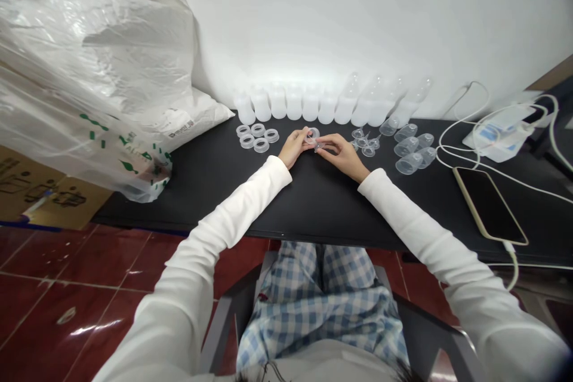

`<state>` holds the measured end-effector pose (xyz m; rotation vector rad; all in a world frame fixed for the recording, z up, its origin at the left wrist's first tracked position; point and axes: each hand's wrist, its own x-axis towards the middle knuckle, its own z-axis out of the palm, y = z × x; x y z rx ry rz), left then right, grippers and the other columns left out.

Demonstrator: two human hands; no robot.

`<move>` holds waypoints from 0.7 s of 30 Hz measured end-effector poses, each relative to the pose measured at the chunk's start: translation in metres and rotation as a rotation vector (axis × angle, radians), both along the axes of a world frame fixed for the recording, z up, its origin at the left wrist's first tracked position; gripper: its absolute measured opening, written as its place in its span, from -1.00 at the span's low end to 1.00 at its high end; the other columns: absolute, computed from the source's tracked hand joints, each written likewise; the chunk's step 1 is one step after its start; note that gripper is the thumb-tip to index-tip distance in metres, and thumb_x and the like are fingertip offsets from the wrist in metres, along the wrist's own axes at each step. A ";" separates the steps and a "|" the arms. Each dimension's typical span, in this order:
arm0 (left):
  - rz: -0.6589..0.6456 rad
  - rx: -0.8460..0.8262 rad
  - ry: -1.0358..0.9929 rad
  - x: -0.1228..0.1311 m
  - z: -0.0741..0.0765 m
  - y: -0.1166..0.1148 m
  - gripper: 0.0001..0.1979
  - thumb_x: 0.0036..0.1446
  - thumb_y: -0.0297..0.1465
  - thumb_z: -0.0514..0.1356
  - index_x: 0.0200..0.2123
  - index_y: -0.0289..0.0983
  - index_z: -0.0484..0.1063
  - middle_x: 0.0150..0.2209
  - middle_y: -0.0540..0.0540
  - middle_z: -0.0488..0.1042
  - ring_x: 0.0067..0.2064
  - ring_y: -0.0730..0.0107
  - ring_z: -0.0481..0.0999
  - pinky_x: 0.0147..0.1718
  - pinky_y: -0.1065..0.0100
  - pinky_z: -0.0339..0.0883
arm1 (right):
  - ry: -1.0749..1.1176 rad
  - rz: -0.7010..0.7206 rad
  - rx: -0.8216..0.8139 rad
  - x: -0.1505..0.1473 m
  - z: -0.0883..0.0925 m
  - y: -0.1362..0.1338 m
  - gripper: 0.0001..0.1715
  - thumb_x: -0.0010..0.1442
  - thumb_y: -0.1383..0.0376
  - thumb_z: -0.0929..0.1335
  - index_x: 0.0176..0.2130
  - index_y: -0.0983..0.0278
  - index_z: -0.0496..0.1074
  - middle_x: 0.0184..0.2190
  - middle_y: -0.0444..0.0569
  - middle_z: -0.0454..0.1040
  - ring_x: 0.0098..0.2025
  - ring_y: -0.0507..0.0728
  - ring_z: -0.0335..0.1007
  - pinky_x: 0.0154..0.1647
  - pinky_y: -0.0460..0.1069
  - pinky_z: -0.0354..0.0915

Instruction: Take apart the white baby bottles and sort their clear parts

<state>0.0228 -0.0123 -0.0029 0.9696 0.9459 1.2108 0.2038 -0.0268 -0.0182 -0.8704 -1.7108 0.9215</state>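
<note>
My left hand (293, 148) is closed on a clear collar ring (313, 133), held up over the black table. Close beside it, my right hand (342, 155) pinches a small clear bottle nipple (319, 147), just below the ring. To the left lie several loose collar rings (261, 144). Right of my right hand sits a group of clear nipples (369, 151). Farther right stand several clear dome caps (409, 163). Behind my hands is a row of white bottles (310, 106); those at the right end have clear tops on them.
A large plastic bag (134, 59) fills the left side, with a cardboard box (40, 191) below it. On the right a phone (490, 205) is plugged into a white cable, near a power strip (501, 134) and tangled cords. A white wall rises behind the table (313, 209).
</note>
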 end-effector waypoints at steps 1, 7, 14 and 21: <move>-0.002 0.002 -0.002 0.000 0.000 0.000 -0.66 0.39 -0.13 0.25 -0.28 -0.29 0.41 -0.36 -0.02 0.51 -0.24 0.45 0.62 0.11 0.20 0.55 | -0.010 0.006 0.003 0.001 0.000 0.000 -0.44 0.07 -0.14 0.56 -0.07 0.13 0.60 0.01 0.04 0.51 0.09 0.23 0.58 0.29 0.26 0.52; 0.001 0.062 0.063 0.001 -0.001 -0.001 -0.74 0.43 -0.21 0.21 -0.25 -0.26 0.36 -0.19 -0.04 0.60 -0.24 0.53 0.62 -0.04 0.31 0.61 | -0.075 -0.089 0.022 0.005 0.003 0.002 -0.54 0.20 -0.12 0.49 -0.15 0.17 0.66 -0.18 0.02 0.57 -0.15 0.19 0.60 0.06 0.22 0.60; -0.119 0.195 0.226 0.003 -0.008 -0.001 -0.70 0.35 -0.14 0.28 -0.11 -0.25 0.39 -0.37 0.00 0.62 -0.38 0.48 0.66 -0.24 0.39 0.62 | -0.019 -0.293 0.056 0.004 0.001 0.005 -0.51 0.14 -0.13 0.52 -0.30 0.22 0.53 -0.44 -0.09 0.57 -0.41 0.07 0.44 -0.28 0.05 0.43; -0.153 0.184 0.234 0.004 -0.013 0.000 -0.60 0.34 -0.03 0.26 -0.10 -0.25 0.35 -0.43 0.00 0.63 -0.40 0.41 0.69 -0.30 0.38 0.61 | -0.161 -0.365 0.232 0.002 0.011 -0.007 -0.60 0.28 -0.03 0.46 -0.33 0.22 0.45 -0.45 -0.11 0.50 -0.45 0.03 0.27 -0.35 -0.01 0.30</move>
